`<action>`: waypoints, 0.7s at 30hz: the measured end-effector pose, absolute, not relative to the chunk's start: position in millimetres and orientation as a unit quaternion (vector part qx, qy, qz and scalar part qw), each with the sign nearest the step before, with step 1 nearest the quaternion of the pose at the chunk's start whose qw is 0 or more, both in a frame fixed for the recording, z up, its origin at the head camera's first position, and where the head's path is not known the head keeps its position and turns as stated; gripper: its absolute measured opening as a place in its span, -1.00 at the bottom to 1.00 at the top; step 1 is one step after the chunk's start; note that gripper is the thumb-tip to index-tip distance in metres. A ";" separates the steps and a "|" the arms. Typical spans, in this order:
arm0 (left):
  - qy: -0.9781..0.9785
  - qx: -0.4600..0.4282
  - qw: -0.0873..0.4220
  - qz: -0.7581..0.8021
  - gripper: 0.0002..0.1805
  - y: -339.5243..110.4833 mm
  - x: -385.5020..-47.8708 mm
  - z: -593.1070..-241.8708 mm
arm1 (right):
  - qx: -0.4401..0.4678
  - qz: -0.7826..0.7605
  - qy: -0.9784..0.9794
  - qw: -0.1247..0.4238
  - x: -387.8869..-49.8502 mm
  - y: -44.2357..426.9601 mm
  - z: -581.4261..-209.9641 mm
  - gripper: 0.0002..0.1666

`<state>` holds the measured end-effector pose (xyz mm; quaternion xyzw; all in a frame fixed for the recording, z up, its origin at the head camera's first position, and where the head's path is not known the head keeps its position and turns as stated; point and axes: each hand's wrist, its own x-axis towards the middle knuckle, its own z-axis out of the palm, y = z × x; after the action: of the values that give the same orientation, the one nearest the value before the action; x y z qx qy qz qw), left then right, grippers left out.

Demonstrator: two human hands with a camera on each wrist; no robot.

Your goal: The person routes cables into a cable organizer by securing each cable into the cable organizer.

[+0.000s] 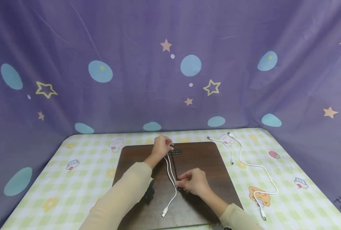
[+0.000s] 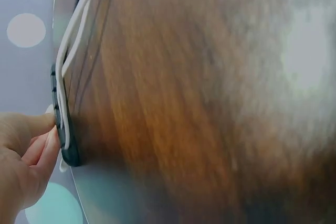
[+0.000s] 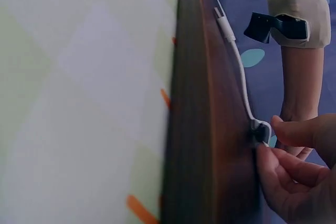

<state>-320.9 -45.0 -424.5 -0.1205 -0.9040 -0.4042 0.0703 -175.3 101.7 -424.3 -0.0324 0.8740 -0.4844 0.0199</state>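
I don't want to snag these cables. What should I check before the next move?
1. Left hand at the slotted black cable clip: ok in the left wrist view.
2. White cable strands seated in the clip's slots: cannot tell; they run along it.
3. Right hand holding a strand: cannot tell, contact partly hidden.
4. Near white plug held: not ok; it lies free on the wooden board.
5. Spare white cables off the board: ok, both on the checked tablecloth.

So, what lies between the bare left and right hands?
Head view: between left hand and right hand, a black notched strip, a thin black cord and two white cable strands, over a brown wooden board.
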 end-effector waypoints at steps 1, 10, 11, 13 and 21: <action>-0.904 -0.121 0.074 -0.404 -0.72 -43.9 -320.1 -424.5 | -0.037 -0.472 0.881 0.015 -175.6 103.0 -422.9 -0.79; -0.895 -0.108 0.082 -0.426 -0.72 -37.9 -312.8 -418.9 | -0.058 -0.453 0.890 0.009 -185.5 125.2 -418.2 -0.79; -0.894 -0.107 0.081 -0.427 -0.72 -37.9 -311.7 -417.3 | -0.058 -0.455 0.888 0.010 -187.5 128.1 -417.9 -0.78; -0.896 -0.111 0.083 -0.422 -0.75 -38.5 -309.8 -414.7 | -0.052 -0.460 0.886 0.015 -191.5 134.6 -417.2 -0.76; -0.897 -0.112 0.066 -0.422 -0.75 -47.8 -300.1 -406.9 | -0.042 -0.436 0.899 0.001 -205.1 160.8 -412.5 -0.73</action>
<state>-300.1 -47.8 -406.9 -0.1118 -0.8972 -0.4221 0.0662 -205.1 160.8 -412.5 -0.0423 0.8989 -0.4360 0.0009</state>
